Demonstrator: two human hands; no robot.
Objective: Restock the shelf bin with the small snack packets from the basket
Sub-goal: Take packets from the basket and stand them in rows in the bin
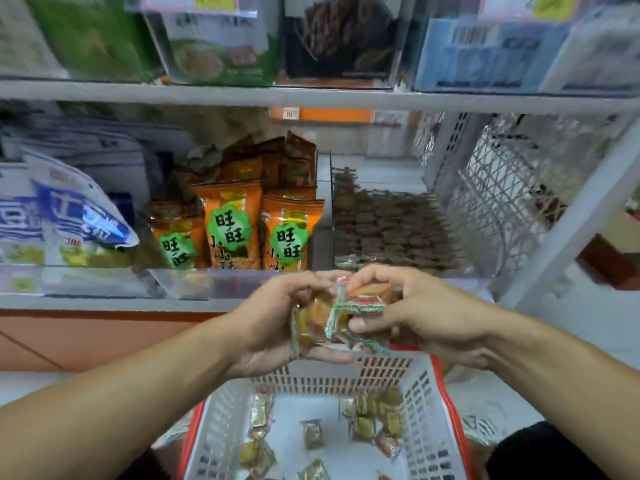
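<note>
At the bottom centre of the frame sits the white slotted plastic basket with a red rim, with about a dozen small clear-wrapped snack packets scattered loose on its floor. Just above it, mid-frame, both hands meet over the basket's far wall. The left hand cups a bunch of the same packets in its curled palm, thumb over the top. The right hand pinches a packet between thumb and fingertips at the top of that bunch. How many packets the left holds is hard to tell.

The target appears to be the clear-fronted shelf bin right of centre, already layered with similar brown packets, beside the tall orange snack bags.

The packets look light and crinkly, with slick film and crimped green-edged seals. They likely slide against each other, so a loose handful may spill; gripping across the body or by a seal edge seems safest.
</note>
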